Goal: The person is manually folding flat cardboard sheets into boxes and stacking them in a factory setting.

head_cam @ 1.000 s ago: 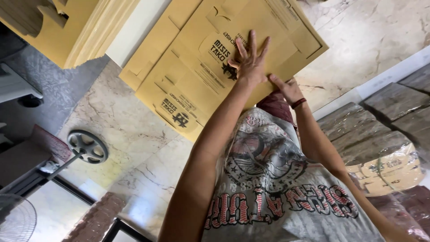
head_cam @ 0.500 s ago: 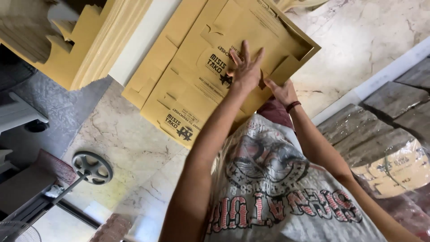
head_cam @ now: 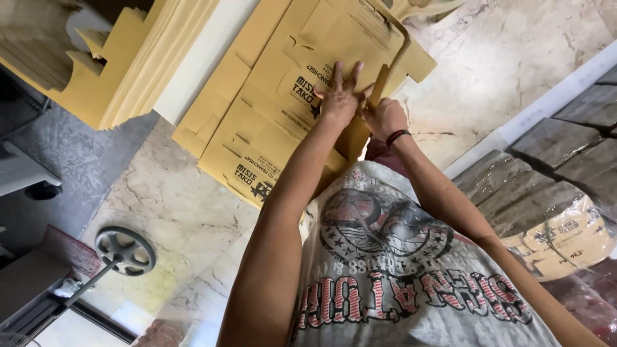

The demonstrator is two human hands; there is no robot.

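A flat, die-cut brown cardboard box blank (head_cam: 289, 122) with black print lies on the marble floor in front of me. My left hand (head_cam: 340, 96) presses flat on its middle panel, fingers spread. Beside it, my right hand (head_cam: 384, 117), with a dark band at the wrist, is closed on a narrow side flap (head_cam: 379, 82) of the blank, which stands up on edge. My printed grey shirt (head_cam: 398, 276) fills the lower part of the view.
A thick stack of similar cardboard blanks (head_cam: 109, 58) stands at the upper left. Plastic-wrapped bundles (head_cam: 553, 218) lie at the right, behind a white ledge (head_cam: 540, 109). A wheeled metal stand (head_cam: 125, 250) sits at the lower left on the marble floor (head_cam: 173, 212).
The view has shifted. My right hand has moved from the blank's edge to the side flap and lifted it upright. My left hand stays pressed on the panel.
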